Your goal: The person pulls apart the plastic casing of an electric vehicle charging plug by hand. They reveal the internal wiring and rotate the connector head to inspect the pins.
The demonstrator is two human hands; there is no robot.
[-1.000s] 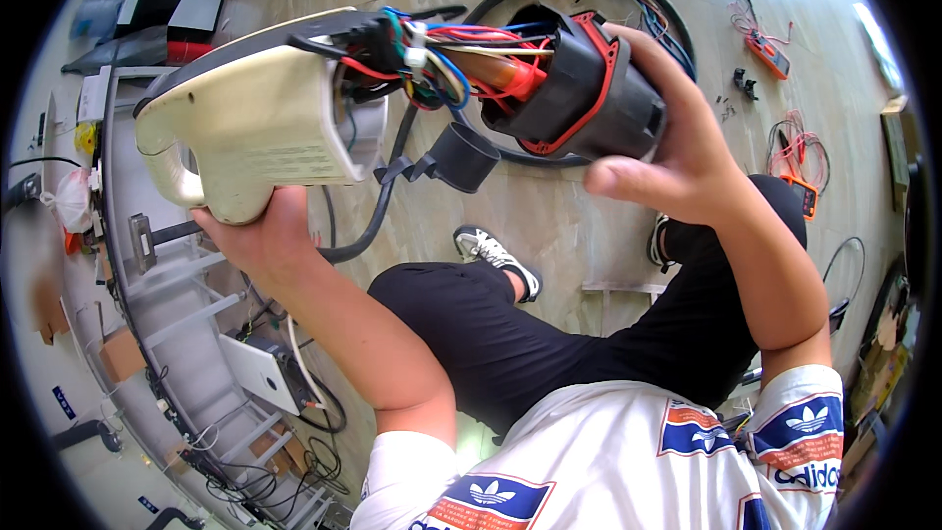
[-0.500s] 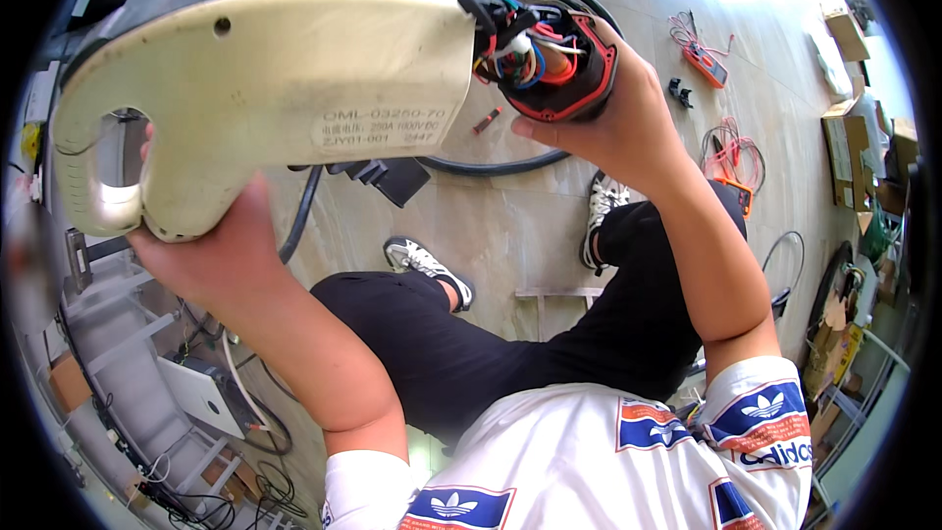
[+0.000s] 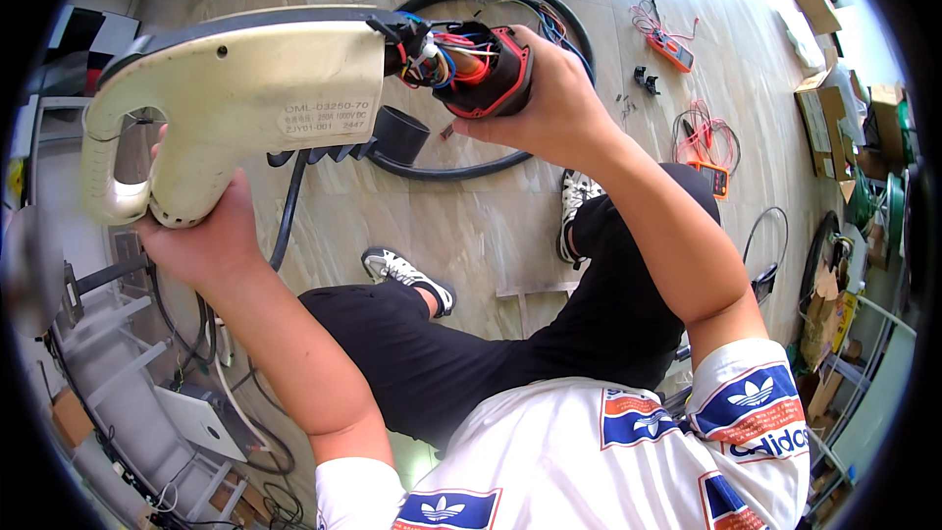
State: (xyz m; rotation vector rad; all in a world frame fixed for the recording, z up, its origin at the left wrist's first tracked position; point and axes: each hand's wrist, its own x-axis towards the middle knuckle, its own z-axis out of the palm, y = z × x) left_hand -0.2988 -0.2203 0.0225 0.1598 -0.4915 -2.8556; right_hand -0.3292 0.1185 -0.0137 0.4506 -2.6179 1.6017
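Note:
A cream charging gun housing (image 3: 265, 64) with a looped handle is held up in front of me, lying lengthwise from left to right. My left hand (image 3: 206, 236) is closed around the lower end of its grip, fingers partly hidden behind it. My right hand (image 3: 559, 103) is wrapped round the black connector head (image 3: 508, 74), which has a red seal. Between head and housing there is a gap bridged by a bundle of coloured wires (image 3: 432, 61). A black ribbed sleeve and a dark cup-shaped part (image 3: 400, 137) show just below the housing.
A thick black cable (image 3: 579, 29) lies coiled on the tiled floor. To the right are a red multimeter (image 3: 672, 52), black clips (image 3: 646, 80) and an orange meter (image 3: 712, 178) with leads. Cardboard boxes (image 3: 822, 128) stand along the right; a silver box (image 3: 201, 420) sits lower left.
Both hands have carried the charging gun farther from my head, so it looks smaller. The connector head has shifted left in view. Both grips stay the same.

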